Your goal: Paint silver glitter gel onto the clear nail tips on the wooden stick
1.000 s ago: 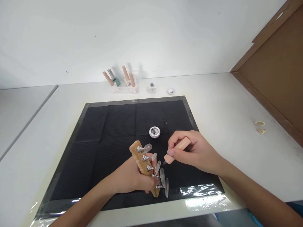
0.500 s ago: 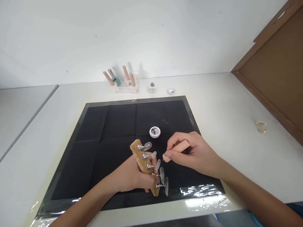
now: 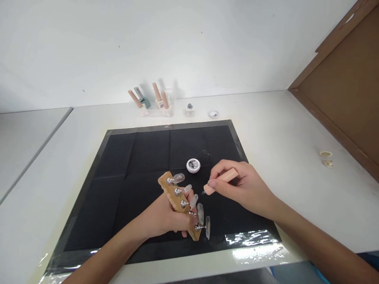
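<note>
My left hand (image 3: 166,219) grips a wooden holder (image 3: 174,197) tilted above the black mat (image 3: 136,157). Several clear nail tips (image 3: 194,201) on metal pegs stick out of its right side. My right hand (image 3: 239,187) is closed on a peach-coloured brush cap (image 3: 220,181), its small dark tip pointing left, just right of the nail tips. A small round open jar (image 3: 193,165) with silvery contents sits on the mat just beyond both hands.
At the back of the white table stand several nail polish bottles (image 3: 154,100) with peach and grey caps, a small bottle (image 3: 190,109) and a tiny dish (image 3: 212,114). A small round lid (image 3: 325,157) lies at right near a brown board (image 3: 349,86).
My left hand has shifted the holder slightly left and away. My right hand has lifted the brush a little up and back from the nail tips.
</note>
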The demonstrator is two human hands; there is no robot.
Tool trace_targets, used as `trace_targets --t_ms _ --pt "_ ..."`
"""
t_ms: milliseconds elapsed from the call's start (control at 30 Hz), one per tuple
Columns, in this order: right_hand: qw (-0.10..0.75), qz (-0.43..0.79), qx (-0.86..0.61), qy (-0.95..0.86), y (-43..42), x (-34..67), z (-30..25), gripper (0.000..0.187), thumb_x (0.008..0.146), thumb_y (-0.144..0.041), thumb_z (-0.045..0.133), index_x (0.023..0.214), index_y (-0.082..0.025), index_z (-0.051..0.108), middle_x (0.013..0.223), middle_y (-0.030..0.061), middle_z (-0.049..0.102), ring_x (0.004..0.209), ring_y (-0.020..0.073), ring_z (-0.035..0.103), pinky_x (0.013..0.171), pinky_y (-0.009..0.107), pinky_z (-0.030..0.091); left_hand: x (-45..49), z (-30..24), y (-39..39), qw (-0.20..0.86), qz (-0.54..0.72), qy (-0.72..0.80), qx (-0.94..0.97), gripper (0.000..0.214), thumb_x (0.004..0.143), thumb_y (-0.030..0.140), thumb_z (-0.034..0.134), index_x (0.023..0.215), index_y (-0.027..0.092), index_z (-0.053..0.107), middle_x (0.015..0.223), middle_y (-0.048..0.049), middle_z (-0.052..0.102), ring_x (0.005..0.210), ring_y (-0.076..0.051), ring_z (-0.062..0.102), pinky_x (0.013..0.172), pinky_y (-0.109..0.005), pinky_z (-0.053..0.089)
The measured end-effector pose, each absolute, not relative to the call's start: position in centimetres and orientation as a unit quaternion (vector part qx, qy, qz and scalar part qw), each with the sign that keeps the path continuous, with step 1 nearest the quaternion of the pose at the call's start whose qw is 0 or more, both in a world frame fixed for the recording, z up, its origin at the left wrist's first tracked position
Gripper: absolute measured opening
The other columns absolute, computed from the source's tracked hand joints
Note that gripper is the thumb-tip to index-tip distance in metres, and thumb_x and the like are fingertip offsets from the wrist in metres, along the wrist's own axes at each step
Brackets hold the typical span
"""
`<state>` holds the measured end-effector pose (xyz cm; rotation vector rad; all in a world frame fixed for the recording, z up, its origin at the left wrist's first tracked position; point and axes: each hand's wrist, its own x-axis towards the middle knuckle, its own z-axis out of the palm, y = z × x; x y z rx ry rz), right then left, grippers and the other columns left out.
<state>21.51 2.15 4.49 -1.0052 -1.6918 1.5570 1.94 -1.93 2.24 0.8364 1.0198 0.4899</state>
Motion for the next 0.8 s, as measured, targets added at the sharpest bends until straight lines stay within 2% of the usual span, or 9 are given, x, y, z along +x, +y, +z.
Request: trace_targets --t_ms 133,233,333,433,633,800 --pt "0.345 0.609 -0.321 -0.638 2.0 21.6 4.3 0.014 0.080 -0.026 0.067 0.070 -0.018 0.061 0.055 -0.0027 0.058 0.050 0.0083 0.042 0.043 0.020 0.032 1.9 2.4 -1.8 0.751 0.245 0.472 0.391 0.018 0.053 0.017 0.065 0.057 0.017 0.047 0.046 0.0068 0.056 0.035 -0.006 0.051 0.033 -0.013 0.036" --pt "0.330 0.622 -0.288 -0.649 1.8 21.6 4.1 0.012 0.080 -0.027 0.068 0.073 -0.019 0.063 0.054 -0.0037 0.055 0.049 0.0084 0.041 0.043 0.021 0.031 1.8 2.2 -1.8 0.753 0.254 0.457 0.399 0.018 0.056 0.017 0.065 0.058 0.017 0.047 0.047 0.0063 0.057 0.037 -0.007 0.053 0.033 -0.012 0.034" --pt "0.324 0.604 -0.338 -0.645 1.9 21.5 4.3 0.013 0.081 -0.027 0.067 0.073 -0.019 0.061 0.056 -0.0026 0.058 0.050 0.0087 0.043 0.044 0.021 0.033 1.6 1.9 -2.0 0.762 0.262 0.442 0.396 0.018 0.058 0.017 0.066 0.062 0.017 0.048 0.049 0.0066 0.058 0.037 -0.006 0.052 0.035 -0.012 0.036" --pt "0.358 0.582 -0.363 -0.634 2.0 21.5 4.6 0.014 0.082 -0.024 0.066 0.071 -0.019 0.060 0.058 -0.0023 0.061 0.050 0.0075 0.043 0.045 0.020 0.034 1.5 1.7 -2.2 0.766 0.280 0.420 0.399 0.019 0.061 0.016 0.067 0.063 0.017 0.048 0.050 0.0064 0.059 0.039 -0.006 0.053 0.036 -0.012 0.037" --pt "0.375 0.613 -0.267 -0.642 1.8 21.5 4.4 0.008 0.079 -0.019 0.067 0.074 -0.020 0.061 0.056 -0.0051 0.055 0.050 0.0067 0.041 0.044 0.019 0.031 1.4 1.4 -2.3 0.768 0.318 0.389 0.398 0.022 0.070 0.019 0.071 0.064 0.016 0.050 0.055 0.0040 0.062 0.045 -0.007 0.057 0.039 -0.013 0.038" --pt "0.369 0.590 -0.317 -0.644 1.6 21.3 4.5 0.008 0.082 -0.019 0.066 0.075 -0.020 0.061 0.058 -0.0041 0.058 0.050 0.0068 0.042 0.044 0.019 0.034 1.3 1.1 -2.2 0.782 0.328 0.362 0.386 0.025 0.069 0.026 0.076 0.068 0.015 0.054 0.056 0.0025 0.064 0.045 -0.008 0.058 0.038 -0.013 0.038"
